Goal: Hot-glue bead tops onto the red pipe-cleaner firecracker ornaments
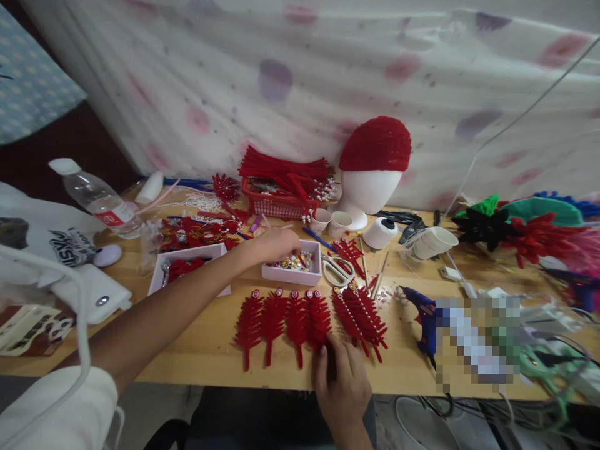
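Observation:
My left hand point(280, 244) reaches across into a small white box point(291, 275) of loose gems and beads. Its fingers point down and look pinched together; whatever is between them is hidden. On the table's front half lies a row of red chenille leaf sprigs point(296, 322), each topped with a round gem. My right hand point(344, 378) is at the lower end of the rightmost red chenille sprig point(319, 317) in this row, thumb and fingers curled around its stem end, which they hide. Just right lie sprigs with strings of pearls point(360, 317).
White-handled scissors point(338, 271) lie beside the gem box. A blue glue gun point(424, 319) stands at right among cables. Behind are a red basket point(276, 205), paper cups point(340, 222) and a foam head point(370, 190) with a red cap. A plastic bottle point(100, 203) leans at left.

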### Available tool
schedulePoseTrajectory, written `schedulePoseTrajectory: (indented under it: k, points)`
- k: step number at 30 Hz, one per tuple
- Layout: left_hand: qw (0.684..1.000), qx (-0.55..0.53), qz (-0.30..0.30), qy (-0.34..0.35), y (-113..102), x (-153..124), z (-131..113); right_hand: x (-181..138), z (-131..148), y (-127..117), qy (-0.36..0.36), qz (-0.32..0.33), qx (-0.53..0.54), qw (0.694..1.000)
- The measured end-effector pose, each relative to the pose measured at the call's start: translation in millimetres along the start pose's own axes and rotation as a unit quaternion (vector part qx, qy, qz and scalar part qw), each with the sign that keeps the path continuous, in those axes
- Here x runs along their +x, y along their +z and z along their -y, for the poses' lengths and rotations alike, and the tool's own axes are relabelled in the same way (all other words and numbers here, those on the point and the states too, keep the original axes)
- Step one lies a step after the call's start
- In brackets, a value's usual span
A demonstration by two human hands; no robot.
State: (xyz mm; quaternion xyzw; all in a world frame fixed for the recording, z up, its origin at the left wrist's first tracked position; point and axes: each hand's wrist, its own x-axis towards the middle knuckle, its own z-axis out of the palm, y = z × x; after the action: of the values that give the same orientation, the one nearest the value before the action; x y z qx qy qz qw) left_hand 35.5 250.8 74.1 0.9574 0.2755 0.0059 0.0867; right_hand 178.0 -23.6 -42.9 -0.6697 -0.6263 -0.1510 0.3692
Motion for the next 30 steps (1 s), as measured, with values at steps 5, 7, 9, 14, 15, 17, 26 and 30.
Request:
schedulePoseTrajectory:
  k: [5, 7, 9, 14, 15, 17, 26, 30]
  points:
    - [0.998, -0.014, 0.053, 0.034, 1, 2, -3, 0, -1, 1, -0.004, -0.001, 0.001, 1.0]
    - [0.997, -0.016, 0.06, 0.039, 4, 4, -2, 0, -2, 1, -0.004, -0.003, 0.002, 1.0]
    - [0.997, -0.017, 0.062, 0.041, 8, 6, 0, -1, -2, 1, -0.001, -0.001, 0.003, 1.0]
    - [0.997, -0.017, 0.057, 0.039, 14, 8, 2, -1, -2, 1, 0.001, 0.004, 0.006, 1.0]
    - [0.998, -0.016, 0.055, 0.037, 14, 8, 3, -1, -2, 1, 0.001, 0.006, 0.008, 1.0]
    - [0.998, -0.015, 0.051, 0.033, 14, 8, 2, -1, -2, 0, 0.001, 0.007, 0.008, 1.0]
    - [0.999, -0.001, 0.047, 0.004, 19, 9, -2, -3, -2, 1, 0.008, 0.012, 0.002, 1.0]
    - [0.999, -0.021, 0.044, -0.001, 20, 8, 0, -3, -3, 2, 0.002, 0.001, -0.001, 1.0]
